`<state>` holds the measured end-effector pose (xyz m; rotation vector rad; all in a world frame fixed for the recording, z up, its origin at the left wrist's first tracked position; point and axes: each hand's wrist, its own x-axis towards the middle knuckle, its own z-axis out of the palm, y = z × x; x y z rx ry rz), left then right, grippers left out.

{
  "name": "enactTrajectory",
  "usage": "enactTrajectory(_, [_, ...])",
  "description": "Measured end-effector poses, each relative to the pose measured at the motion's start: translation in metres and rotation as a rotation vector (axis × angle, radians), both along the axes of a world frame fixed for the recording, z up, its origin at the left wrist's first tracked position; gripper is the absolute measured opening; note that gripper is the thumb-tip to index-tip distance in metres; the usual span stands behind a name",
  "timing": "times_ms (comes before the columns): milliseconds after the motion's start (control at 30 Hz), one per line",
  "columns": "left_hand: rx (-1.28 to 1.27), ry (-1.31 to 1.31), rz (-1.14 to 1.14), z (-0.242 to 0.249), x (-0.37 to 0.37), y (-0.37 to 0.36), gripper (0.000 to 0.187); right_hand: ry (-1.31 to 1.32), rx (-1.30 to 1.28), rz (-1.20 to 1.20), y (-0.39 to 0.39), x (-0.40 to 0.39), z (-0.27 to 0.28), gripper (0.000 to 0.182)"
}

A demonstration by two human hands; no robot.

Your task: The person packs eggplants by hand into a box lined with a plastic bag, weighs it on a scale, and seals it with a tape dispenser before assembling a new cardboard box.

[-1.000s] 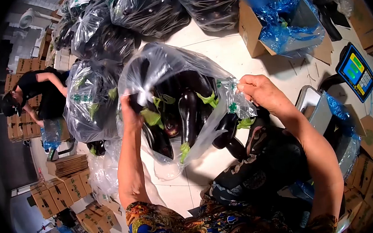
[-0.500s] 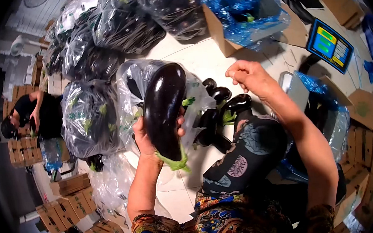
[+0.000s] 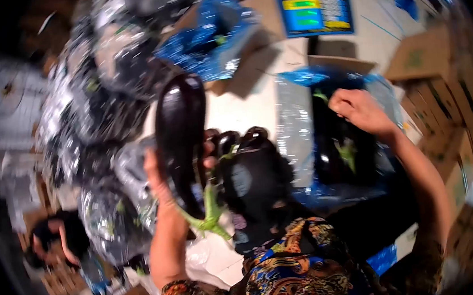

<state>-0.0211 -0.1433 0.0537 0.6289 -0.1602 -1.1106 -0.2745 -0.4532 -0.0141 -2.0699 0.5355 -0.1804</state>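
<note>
My left hand [image 3: 158,180] is wrapped round a big glossy dark eggplant [image 3: 181,130], its green stem end [image 3: 211,209] pointing down toward me. Over a carton lined with blue plastic [image 3: 295,136] hovers my right hand [image 3: 361,114], fingers curled into a loose fist with nothing visible in them. Dark eggplants [image 3: 333,149] with green stems lie inside that carton, below and left of the fist. More eggplants [image 3: 252,137] rest on the floor beyond my knee, partly hidden by my leg. Motion blurs much of the view.
Clear bags full of eggplants [image 3: 113,222] are heaped along the left. Another carton with a blue liner [image 3: 203,42] stands at the back, beside a scale display [image 3: 316,13]. Stacked cardboard boxes [image 3: 432,111] line the right. A person [image 3: 57,238] works at the far left.
My view has turned right, toward the lined carton. My right hand has moved from above the floor eggplants to over this carton, its fingers more curled. The left still holds the eggplant.
</note>
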Motion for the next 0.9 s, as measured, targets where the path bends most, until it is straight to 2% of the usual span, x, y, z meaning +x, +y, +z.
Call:
enactTrajectory(67, [0.159, -0.191, 0.024, 0.016, -0.017, -0.02, 0.082, 0.117, -0.147, -0.098, -0.008, -0.025, 0.004, 0.018])
enactTrajectory(133, [0.262, -0.255, -0.021, 0.025, -0.028, -0.042, 0.079, 0.107, -0.411, -0.07, -0.022, -0.045, -0.011, 0.014])
enactTrajectory(167, [0.377, -0.26, -0.057, 0.031, -0.033, -0.053, 0.075, 0.252, -0.481, -0.023, -0.023, -0.053, -0.01, 0.016])
enactTrajectory(267, [0.527, -0.368, -0.128, 0.031, -0.068, -0.094, 0.063, 0.141, -0.687, 0.159, -0.02, -0.064, -0.035, 0.018])
enactTrajectory(333, [0.57, -0.497, -0.237, 0.016, -0.081, -0.115, 0.063, 0.077, -0.857, 0.229, -0.01, -0.057, -0.052, 0.022])
enactTrajectory(400, [0.572, -0.615, -0.312, 0.007, -0.099, -0.136, 0.061, 0.127, -0.88, 0.294, -0.004, -0.046, -0.065, 0.027])
enactTrajectory(467, [0.579, -0.511, -0.373, -0.007, -0.107, -0.148, 0.051, 0.16, -0.95, 0.312, -0.002, -0.043, -0.084, 0.032])
enactTrajectory(533, [0.616, -0.457, -0.425, -0.015, -0.113, -0.157, 0.051, 0.285, -0.932, 0.362, -0.003, -0.044, -0.077, 0.031])
enactTrajectory(633, [0.691, -0.563, -0.478, -0.03, -0.113, -0.164, 0.064, 0.432, -0.92, 0.398, -0.008, -0.06, -0.036, 0.027])
enactTrajectory(667, [0.712, -0.606, -0.483, -0.035, -0.113, -0.165, 0.067, 0.328, -0.971, 0.314, -0.011, -0.077, -0.053, 0.03])
enactTrajectory(733, [0.752, -0.565, -0.497, -0.039, -0.117, -0.169, 0.072, 0.434, -0.839, 0.315, -0.01, -0.083, -0.041, 0.042])
enactTrajectory(867, [0.799, -0.612, -0.48, -0.041, -0.129, -0.181, 0.078, 0.519, -0.817, 0.336, -0.004, -0.074, -0.04, 0.046])
enactTrajectory(900, [0.685, -0.572, -0.558, -0.052, -0.122, -0.184, 0.08, 0.518, -0.836, 0.314, -0.002, -0.075, -0.046, 0.047])
